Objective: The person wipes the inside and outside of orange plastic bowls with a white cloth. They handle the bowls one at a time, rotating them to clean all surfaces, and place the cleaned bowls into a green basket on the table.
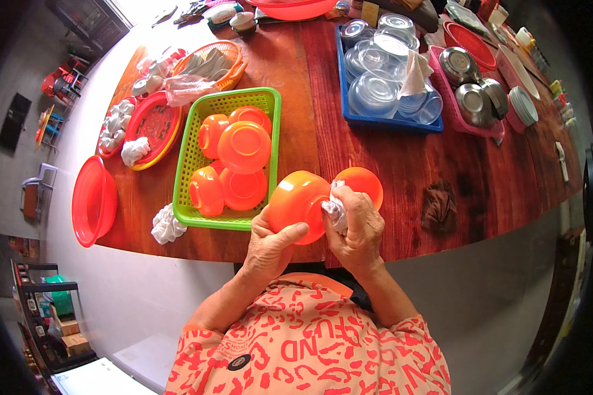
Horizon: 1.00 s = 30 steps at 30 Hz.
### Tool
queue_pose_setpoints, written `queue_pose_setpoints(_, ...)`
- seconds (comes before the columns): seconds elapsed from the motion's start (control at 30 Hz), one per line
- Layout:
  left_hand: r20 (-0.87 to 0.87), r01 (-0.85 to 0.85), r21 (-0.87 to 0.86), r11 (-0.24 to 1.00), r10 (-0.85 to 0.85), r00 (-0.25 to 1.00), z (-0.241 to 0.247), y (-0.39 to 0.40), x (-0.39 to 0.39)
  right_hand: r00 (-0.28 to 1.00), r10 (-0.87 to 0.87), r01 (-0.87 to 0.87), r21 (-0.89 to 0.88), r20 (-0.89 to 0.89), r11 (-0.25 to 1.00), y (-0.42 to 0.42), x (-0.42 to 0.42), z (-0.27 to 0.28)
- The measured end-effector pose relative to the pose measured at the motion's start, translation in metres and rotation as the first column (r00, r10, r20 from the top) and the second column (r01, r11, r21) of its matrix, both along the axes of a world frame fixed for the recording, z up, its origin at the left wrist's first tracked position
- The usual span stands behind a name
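My left hand (pixel 272 242) grips an orange bowl (pixel 296 202), tilted on its side, near the table's front edge. A crumpled white cloth (pixel 337 212) is pinched in my right hand (pixel 358 229), against the bowl's base. Just beyond my right hand another orange bowl (pixel 363 182) rests on the table, partly hidden by the fingers. To the left of the held bowl stands a green plastic basket (pixel 177 197) with several orange bowls (pixel 244 147) inside, some upside down and some on their sides.
Blue tray (pixel 390 123) of clear plastic bowls and pink basket (pixel 479 131) of metal bowls stand back right. A brown cloth (pixel 439 206) lies right. At left are a red basin (pixel 94 202), a white cloth (pixel 168 224), round red trays (pixel 154 118) and an orange basket (pixel 237 74) of spoons.
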<state>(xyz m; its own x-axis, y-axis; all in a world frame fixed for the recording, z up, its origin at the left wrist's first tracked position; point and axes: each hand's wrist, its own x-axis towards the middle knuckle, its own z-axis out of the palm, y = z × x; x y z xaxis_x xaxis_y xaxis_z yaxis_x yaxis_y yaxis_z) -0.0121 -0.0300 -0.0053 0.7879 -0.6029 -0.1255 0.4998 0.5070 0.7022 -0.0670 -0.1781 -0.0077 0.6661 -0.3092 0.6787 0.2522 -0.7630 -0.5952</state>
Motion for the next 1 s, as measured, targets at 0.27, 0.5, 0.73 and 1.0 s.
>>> queue_pose_setpoints(0.27, 0.043, -0.039, -0.018, 0.999, 0.040, 0.998, 0.005, 0.003, 0.012, 0.922, 0.316, -0.165, 0.514, -0.223, 0.842, 0.000, -0.031, -0.002)
queue_pose_setpoints(0.5, -0.099, -0.002, -0.107, 0.994, -0.008, 0.995, -0.002, -0.003, 0.010, 0.988, 0.153, -0.155, 0.153, 0.020, 0.976, -0.010, 0.010, 0.014)
queue_pose_setpoints(0.73, -0.105, -0.027, -0.065, 0.998, 0.020, 0.994, -0.002, -0.001, 0.008, 0.958, 0.264, -0.276, 0.112, 0.117, 0.955, -0.003, 0.009, -0.003)
queue_pose_setpoints(1.0, -0.155, -0.004, -0.129, 0.992, -0.017, 0.988, -0.004, -0.006, 0.005, 0.907, 0.418, -0.419, 0.017, 0.053, 0.908, -0.012, -0.005, 0.002)
